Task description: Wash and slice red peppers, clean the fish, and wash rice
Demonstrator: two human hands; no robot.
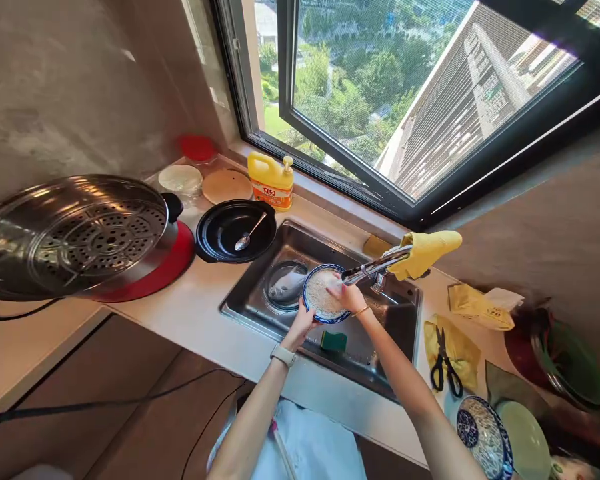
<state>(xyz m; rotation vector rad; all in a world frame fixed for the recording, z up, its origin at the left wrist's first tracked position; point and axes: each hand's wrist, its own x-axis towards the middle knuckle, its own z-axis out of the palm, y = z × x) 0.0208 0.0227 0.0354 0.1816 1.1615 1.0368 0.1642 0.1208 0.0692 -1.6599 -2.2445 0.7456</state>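
My left hand (304,323) grips the lower left rim of a blue-and-white bowl (325,315), tilted over the sink (375,353). Cloudy, whitish water or rice-like contents show inside it; I cannot tell which. At the bowl's right side is my right hand (353,298), its fingertips reaching over the rim into the bowl and smeared by water. Just above that hand ends the chrome faucet (375,265), with a yellow cloth (425,255) draped over it. Left of the bowl, a fish (286,285) lies in a round vessel in the sink. A green sponge (334,341) sits below the bowl.
A black pan (210,230) with a spoon (250,231) stands left of the sink, beside a yellow detergent jug (271,180). Further left is a large steamer (145,273). Scissors (443,360) and patterned bowls (505,443) lie right. An open window (283,73) is behind.
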